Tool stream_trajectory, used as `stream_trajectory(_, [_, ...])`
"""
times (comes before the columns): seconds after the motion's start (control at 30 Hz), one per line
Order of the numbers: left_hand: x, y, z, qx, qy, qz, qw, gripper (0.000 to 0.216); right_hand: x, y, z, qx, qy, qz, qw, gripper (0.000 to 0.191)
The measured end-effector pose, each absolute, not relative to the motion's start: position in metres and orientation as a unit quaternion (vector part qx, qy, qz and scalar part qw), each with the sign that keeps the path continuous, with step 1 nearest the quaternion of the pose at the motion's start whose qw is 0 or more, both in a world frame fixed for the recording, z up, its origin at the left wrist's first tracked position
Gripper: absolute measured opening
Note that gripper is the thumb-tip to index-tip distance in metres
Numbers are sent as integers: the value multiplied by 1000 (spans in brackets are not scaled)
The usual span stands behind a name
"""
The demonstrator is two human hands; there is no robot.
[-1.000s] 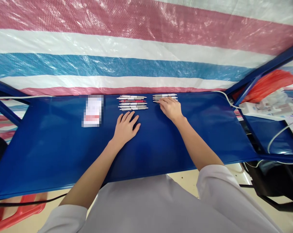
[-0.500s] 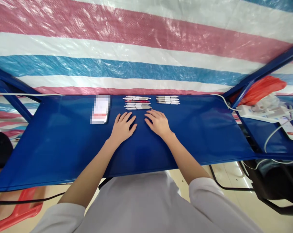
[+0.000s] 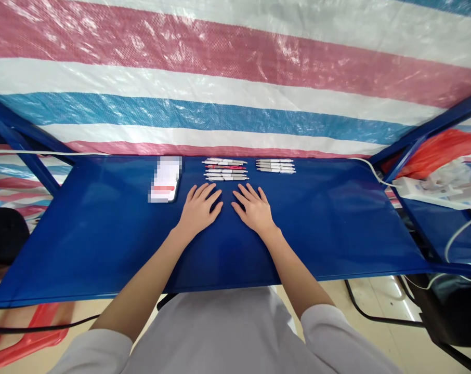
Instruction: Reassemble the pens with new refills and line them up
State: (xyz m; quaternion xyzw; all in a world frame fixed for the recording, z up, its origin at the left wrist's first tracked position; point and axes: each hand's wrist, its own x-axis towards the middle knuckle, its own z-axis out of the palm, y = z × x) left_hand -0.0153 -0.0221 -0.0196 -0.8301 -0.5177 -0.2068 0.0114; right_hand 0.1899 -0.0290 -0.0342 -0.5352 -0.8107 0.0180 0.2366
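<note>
My left hand (image 3: 199, 209) lies palm down on the blue table (image 3: 329, 218), its fingers spread and nothing in it. Beside it, my right hand (image 3: 253, 209) rests flat in the same way, fingers apart and holding nothing. Just beyond the fingertips, several pens (image 3: 226, 169) lie side by side, mostly white and grey with a red one (image 3: 225, 167) among them. To their right is a second group of white and grey pens (image 3: 275, 165). A phone (image 3: 166, 179) with a blurred screen lies left of my left hand.
A striped plastic sheet (image 3: 220, 111) hangs behind the table's back edge. At the right stand a white power strip (image 3: 426, 189) with cables and a red plastic bag (image 3: 446, 150). Blue metal struts (image 3: 28, 161) rise at both sides. Below left is a red stool (image 3: 33, 332).
My right hand's fingers have spread wider and drawn back slightly from the pens. The whole view has shifted a little; pens and phone keep their places on the table.
</note>
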Motion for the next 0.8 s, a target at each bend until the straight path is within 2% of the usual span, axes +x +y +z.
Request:
stream_trajectory(0.23, [4, 15, 0, -839, -510, -189, 1, 37, 191, -28, -33, -534, -808, 32, 247, 37])
stream_trajectory(0.8, [6, 44, -4, -885, -451, -111, -22, 37, 192, -28, -32, -544, -804, 46, 236, 38])
